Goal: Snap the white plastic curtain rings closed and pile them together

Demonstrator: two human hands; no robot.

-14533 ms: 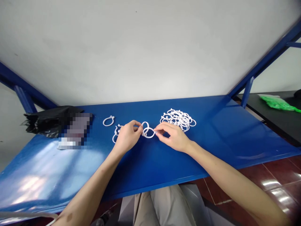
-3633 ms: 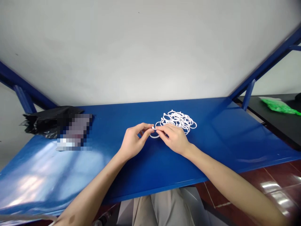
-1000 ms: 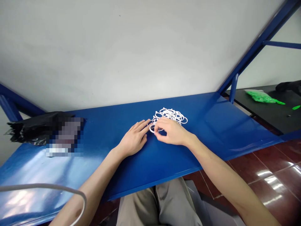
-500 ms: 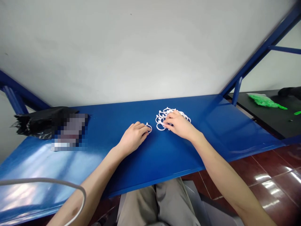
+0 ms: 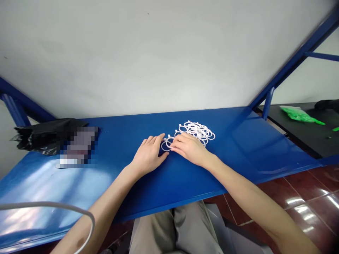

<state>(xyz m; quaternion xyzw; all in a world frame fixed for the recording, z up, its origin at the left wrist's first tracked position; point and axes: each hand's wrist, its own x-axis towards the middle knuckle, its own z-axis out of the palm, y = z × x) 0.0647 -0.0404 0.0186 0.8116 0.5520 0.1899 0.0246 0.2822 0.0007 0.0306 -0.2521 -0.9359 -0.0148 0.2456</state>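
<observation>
Two thin white plastic rings (image 5: 165, 150), each with a small round knob, overlap between my hands. My left hand (image 5: 148, 153) is open at their left side, its thumb and index finger spread apart around the ring's edge. My right hand (image 5: 191, 150) pinches the right side of the other ring between thumb and fingertips. Just behind and to the right of that hand lies a loose pile of similar white rings (image 5: 202, 132), partly hidden by the fingers. I cannot tell whether my left fingertips touch the near ring.
The blue tabletop (image 5: 169, 187) runs up to a pale wall. A black plastic bag (image 5: 47, 135) and a pixelated item (image 5: 79, 144) lie at the left. A grey cable (image 5: 53, 204) crosses my left forearm. Far right, a green bag (image 5: 300, 114) rests on a dark table.
My right hand has moved left from the pile, bringing a ring to the one near my left hand. My left hand's thumb and index finger have spread and released their ring.
</observation>
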